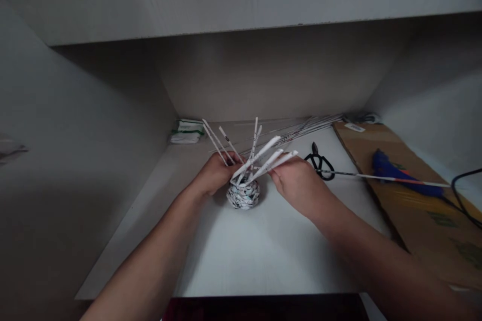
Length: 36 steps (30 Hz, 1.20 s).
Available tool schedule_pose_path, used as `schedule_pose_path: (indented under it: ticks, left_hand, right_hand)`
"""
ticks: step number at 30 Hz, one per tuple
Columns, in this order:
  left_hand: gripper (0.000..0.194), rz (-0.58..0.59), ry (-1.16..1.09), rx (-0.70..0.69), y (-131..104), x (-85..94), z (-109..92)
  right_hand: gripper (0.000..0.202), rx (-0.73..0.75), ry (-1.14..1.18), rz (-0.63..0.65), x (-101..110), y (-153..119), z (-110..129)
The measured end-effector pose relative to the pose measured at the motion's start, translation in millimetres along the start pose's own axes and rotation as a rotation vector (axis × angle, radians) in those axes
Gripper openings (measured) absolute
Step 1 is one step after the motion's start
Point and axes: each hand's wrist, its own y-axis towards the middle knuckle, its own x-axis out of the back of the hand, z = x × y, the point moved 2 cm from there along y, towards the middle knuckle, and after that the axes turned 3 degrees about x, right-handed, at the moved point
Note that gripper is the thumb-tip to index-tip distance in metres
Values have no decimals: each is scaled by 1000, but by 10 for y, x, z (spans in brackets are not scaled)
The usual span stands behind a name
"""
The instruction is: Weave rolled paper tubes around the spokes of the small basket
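A small round basket woven from rolled paper tubes (243, 195) stands on the white shelf, with several upright tubes (263, 156) fanning out of its top. My left hand (222, 170) is closed at the basket's upper left side, its fingertips partly hidden behind the uprights. On the other side, my right hand (295, 180) is closed on a long thin paper tube (354, 174) that stretches out to the right, over the scissors and the cardboard. The right fingertips are partly covered by the uprights.
Black-handled scissors (319, 164) lie behind my right hand. A blue glue gun (399, 173) with a black cord rests on flat cardboard (422, 220). Several loose paper tubes (312, 128) lie along the back. A white and green packet (187, 131) sits back left. Walls and an upper board (241, 0) enclose the space.
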Motion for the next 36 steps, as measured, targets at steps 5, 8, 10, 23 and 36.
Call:
schedule_pose_path:
  ticks: [5,8,10,23,36]
  left_hand:
    - [26,5,0,6,8,-3,1]
    - [30,2,-1,7,9,-20,6]
    - [31,8,3,7,2,-40,9]
    - [9,29,178,-97,-79,-128,-51]
    - [7,64,349,-203,-129,-104,-71]
  right_hand:
    - [22,-16,-32,39,-7,7,6]
    - [20,-4,-31,34,-27,-3,4]
    - [18,2,-11,13,-42,-17,10]
    - [13,-83,306,-30,-58,-36,65]
    - [12,-2,124,59,-33,23,89]
